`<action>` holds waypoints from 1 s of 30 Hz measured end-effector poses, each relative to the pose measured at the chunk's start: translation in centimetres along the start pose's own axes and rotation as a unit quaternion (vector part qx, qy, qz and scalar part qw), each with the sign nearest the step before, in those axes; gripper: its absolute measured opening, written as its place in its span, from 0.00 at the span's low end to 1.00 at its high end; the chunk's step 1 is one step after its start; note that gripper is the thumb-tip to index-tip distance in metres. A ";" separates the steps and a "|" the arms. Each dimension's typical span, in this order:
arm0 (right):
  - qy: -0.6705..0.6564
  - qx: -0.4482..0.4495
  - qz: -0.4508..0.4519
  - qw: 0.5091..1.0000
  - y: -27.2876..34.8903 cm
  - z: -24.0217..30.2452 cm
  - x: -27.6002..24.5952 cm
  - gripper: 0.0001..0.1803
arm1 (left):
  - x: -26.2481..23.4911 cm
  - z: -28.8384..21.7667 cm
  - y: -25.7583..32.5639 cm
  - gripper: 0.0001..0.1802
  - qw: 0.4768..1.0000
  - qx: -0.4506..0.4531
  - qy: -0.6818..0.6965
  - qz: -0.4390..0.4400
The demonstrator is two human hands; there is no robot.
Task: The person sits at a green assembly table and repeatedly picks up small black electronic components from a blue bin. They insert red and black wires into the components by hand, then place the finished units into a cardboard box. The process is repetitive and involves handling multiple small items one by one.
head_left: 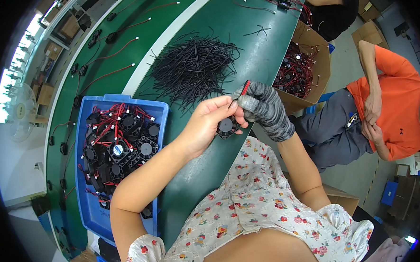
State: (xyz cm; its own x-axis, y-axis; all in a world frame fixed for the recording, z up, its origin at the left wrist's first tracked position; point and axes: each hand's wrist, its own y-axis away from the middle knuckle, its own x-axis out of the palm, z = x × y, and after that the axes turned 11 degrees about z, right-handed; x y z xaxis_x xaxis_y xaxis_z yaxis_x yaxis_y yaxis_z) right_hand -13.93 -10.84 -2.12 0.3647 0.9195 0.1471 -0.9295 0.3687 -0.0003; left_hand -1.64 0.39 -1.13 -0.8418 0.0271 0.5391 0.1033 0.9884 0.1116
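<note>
Head | left hand [210, 120]: grip closed on part-hidden fan [226, 126] | right hand [268, 110]: grip pinching red wire [246, 87]

Over the table [186, 179], a fan [227, 126] in the left grip [211, 119], just beside the right grip [267, 110]. Behind both, on the table, a heap of strips [192, 68]. To the left, a bin [123, 100] with a pile of fans [146, 147] inside; past a rail [142, 70], farther left, a line of more fans [111, 37]. Off the table's right edge, a carton [322, 74] full of loose fans [291, 77]; right of that, another person [398, 102].
</note>
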 end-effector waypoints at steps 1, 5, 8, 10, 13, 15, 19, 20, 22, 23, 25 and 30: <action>-0.009 0.000 0.004 1.000 0.0 -0.1 -0.1 0.07 | 0.0 -0.1 0.0 0.12 1.000 -0.005 0.017 0.004; -0.040 0.015 0.021 0.999 0.1 0.0 -0.2 0.07 | 0.0 -0.5 0.2 0.12 0.997 -0.021 0.068 0.014; -0.053 0.034 0.034 0.997 0.1 0.6 -0.4 0.07 | 0.1 -0.7 0.1 0.14 0.997 -0.033 0.065 0.015; -0.047 0.034 0.026 0.998 0.1 0.7 -0.2 0.07 | 0.2 -0.6 0.1 0.15 0.997 -0.039 0.065 0.012; -0.046 0.039 0.031 0.998 0.1 0.9 -0.2 0.07 | -0.1 -0.3 0.0 0.16 0.997 -0.040 0.061 0.014; -0.043 0.047 0.028 0.998 0.1 1.0 -0.2 0.07 | -0.3 -0.1 -0.1 0.16 0.998 -0.034 0.052 0.015; 0.039 0.035 -0.030 0.998 0.5 1.1 0.2 0.07 | -0.2 -0.4 -0.2 0.15 1.000 -0.012 0.024 -0.008; 0.075 0.024 -0.051 0.996 0.6 1.1 0.4 0.07 | -0.1 -0.5 -0.2 0.15 1.000 -0.005 0.017 -0.019; 0.160 -0.052 -0.058 0.984 0.7 0.5 0.4 0.07 | 0.0 -0.4 -0.2 0.14 0.999 0.001 0.007 -0.035; 0.201 -0.090 -0.062 0.973 0.8 0.3 0.5 0.06 | 0.1 -0.3 -0.2 0.13 0.999 0.003 0.002 -0.042; 0.262 -0.112 -0.076 0.956 1.1 0.6 0.8 0.06 | 0.2 -0.3 -0.2 0.13 0.998 0.018 -0.009 -0.060; 0.308 -0.148 -0.065 0.937 1.2 0.7 0.7 0.04 | 0.4 0.0 -0.1 0.12 0.996 0.043 -0.034 -0.076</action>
State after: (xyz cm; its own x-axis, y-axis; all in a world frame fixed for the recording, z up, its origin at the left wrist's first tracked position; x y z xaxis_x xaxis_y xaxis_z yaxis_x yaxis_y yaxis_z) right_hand -14.87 -9.86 -1.32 0.5208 0.7348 -0.4346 -0.8525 0.4204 -0.3107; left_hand -1.99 0.28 -0.97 -0.8782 -0.1161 0.4640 -0.0712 0.9910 0.1131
